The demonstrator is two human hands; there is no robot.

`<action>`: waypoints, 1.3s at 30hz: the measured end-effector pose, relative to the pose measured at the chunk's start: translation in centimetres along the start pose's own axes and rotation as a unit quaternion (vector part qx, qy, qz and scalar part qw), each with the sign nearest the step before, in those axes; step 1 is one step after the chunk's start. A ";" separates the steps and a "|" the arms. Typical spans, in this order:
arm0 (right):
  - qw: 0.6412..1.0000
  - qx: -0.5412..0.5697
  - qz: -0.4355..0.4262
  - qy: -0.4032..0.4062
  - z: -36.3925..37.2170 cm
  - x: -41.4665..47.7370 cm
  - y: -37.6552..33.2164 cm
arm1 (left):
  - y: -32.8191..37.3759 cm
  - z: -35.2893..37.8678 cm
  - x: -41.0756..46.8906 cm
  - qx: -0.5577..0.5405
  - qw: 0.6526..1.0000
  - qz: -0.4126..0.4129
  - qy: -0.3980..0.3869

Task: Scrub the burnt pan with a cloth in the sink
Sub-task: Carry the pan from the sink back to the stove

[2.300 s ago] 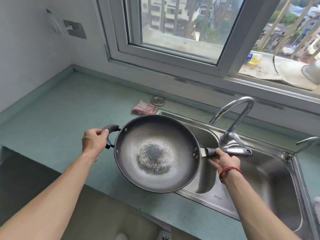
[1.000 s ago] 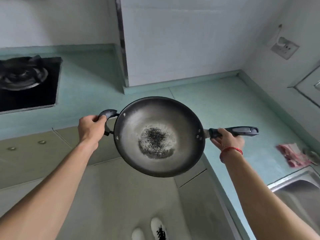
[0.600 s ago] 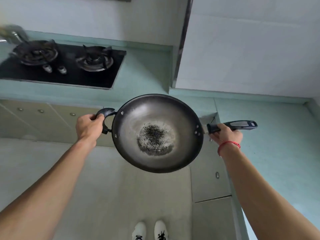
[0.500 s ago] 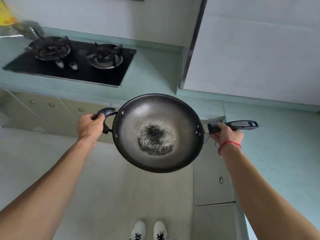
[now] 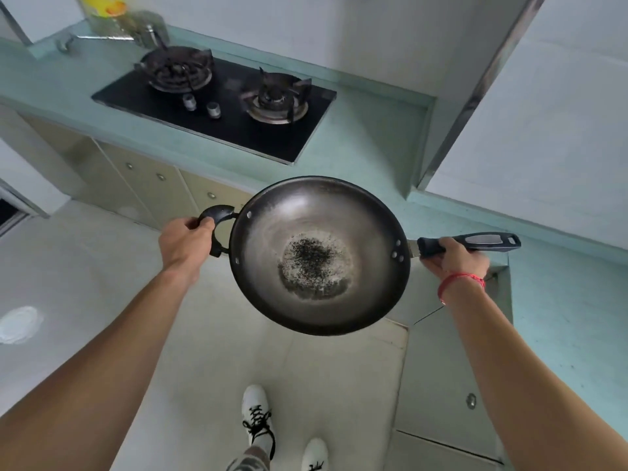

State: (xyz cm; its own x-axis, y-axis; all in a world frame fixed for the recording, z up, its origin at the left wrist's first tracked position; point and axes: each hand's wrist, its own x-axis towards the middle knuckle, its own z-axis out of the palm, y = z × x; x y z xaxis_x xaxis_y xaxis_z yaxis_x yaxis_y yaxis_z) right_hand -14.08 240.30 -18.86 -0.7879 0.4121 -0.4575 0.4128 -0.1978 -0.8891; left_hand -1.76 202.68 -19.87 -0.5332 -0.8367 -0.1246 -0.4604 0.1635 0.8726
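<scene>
Person stands in a kitchen w/ a dark round pan [image 5: 272,229] held level in mid-air over the floor [image 5: 204,334], near the green bench [image 5: 367,130]. Left grip [image 5: 185,244] curls round the small loop handle [image 5: 217,212]; right grip [image 5: 453,260] wraps the long black handle [image 5: 482,240]. Burnt black patch [image 5: 314,263] at pan's centre. Gas hob [image 5: 224,127], 2 burners, sits in the bench beyond.

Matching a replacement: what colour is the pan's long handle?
The long handle is black with a grey inset; head view.
</scene>
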 end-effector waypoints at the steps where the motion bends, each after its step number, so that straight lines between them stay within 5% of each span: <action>1: 1.000 0.002 0.005 -0.004 1.1 0.0 0.1 | -0.1 -0.3 0.8 -0.003 1.000 -0.003 0.002; 19: 1.000 -0.015 -0.009 0.020 23.1 -0.1 -0.7 | 2.1 -3.7 21.9 -0.019 0.999 -0.012 -0.047; 39: 0.998 0.012 -0.042 0.053 42.3 11.1 -7.7 | 11.7 5.6 42.4 0.009 0.999 0.017 -0.027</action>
State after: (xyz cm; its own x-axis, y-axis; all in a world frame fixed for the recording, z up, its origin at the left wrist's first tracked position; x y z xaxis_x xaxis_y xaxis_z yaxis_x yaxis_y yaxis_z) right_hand -45.31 208.78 -17.68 -0.7659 0.5198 -0.3784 0.3349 -0.1798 -0.9249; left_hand -33.74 172.09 -17.56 -0.5863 -0.8011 -0.1206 -0.4539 0.2015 0.8680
